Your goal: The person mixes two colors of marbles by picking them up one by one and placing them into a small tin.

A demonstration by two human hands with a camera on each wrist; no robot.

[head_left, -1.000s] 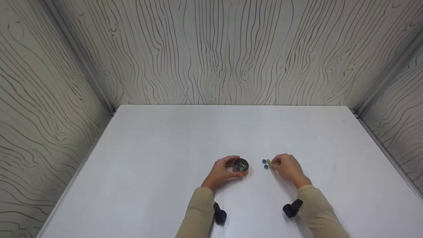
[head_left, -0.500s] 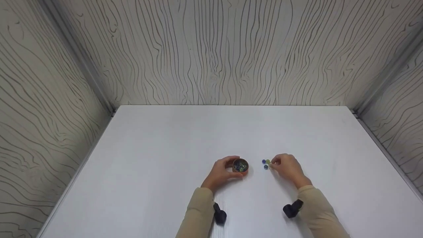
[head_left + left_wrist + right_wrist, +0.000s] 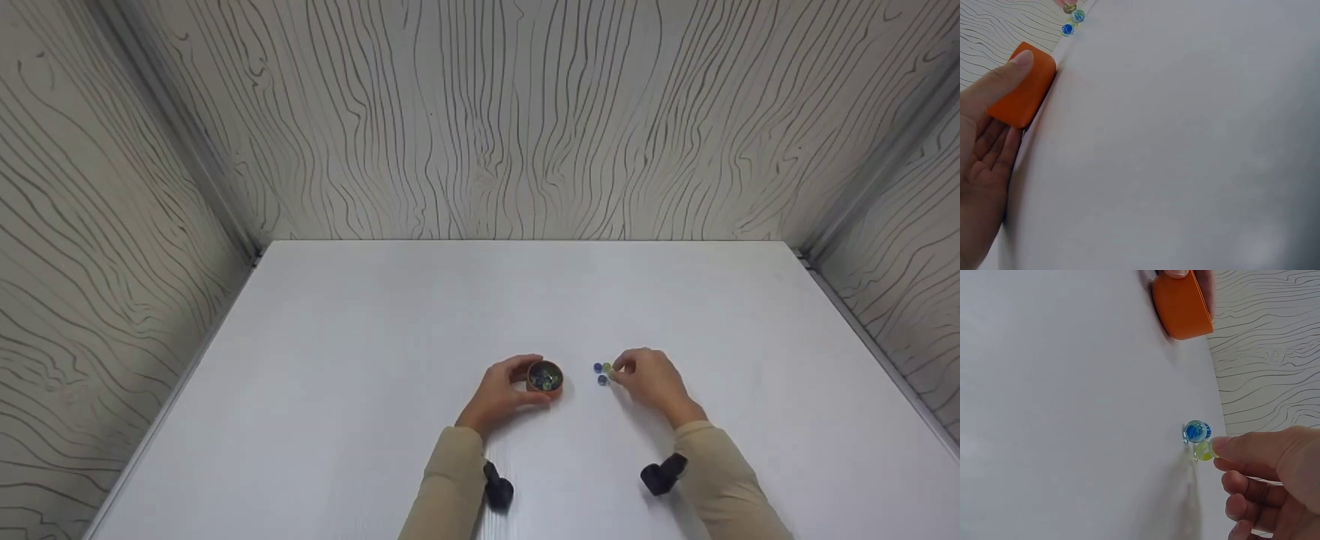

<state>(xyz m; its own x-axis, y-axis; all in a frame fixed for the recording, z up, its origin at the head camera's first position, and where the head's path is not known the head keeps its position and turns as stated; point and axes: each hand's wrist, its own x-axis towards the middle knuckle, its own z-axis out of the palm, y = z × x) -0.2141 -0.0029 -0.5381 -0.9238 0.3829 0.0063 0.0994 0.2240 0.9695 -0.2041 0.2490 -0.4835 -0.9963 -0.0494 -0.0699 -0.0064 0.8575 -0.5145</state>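
My left hand (image 3: 501,390) holds a small orange cup (image 3: 1030,87) upright on the white table, thumb on one side and fingers on the other. Several blue and green glass marbles (image 3: 545,377) lie inside it. To the right of the cup, my right hand (image 3: 654,381) pinches a pale yellowish marble (image 3: 613,375) between thumb and forefinger, low over the table. Right by those fingertips sit a yellow-green marble (image 3: 1203,451) and two blue ones, the left blue marble (image 3: 598,367) and the nearer blue marble (image 3: 602,380). The right hand's other fingers are loosely curled.
The white table (image 3: 375,322) reaches back to a wall (image 3: 480,120) with a wood-grain pattern. Similar panels stand at both sides. A black wrist camera (image 3: 499,487) is on the left sleeve, and another black camera (image 3: 663,475) on the right one.
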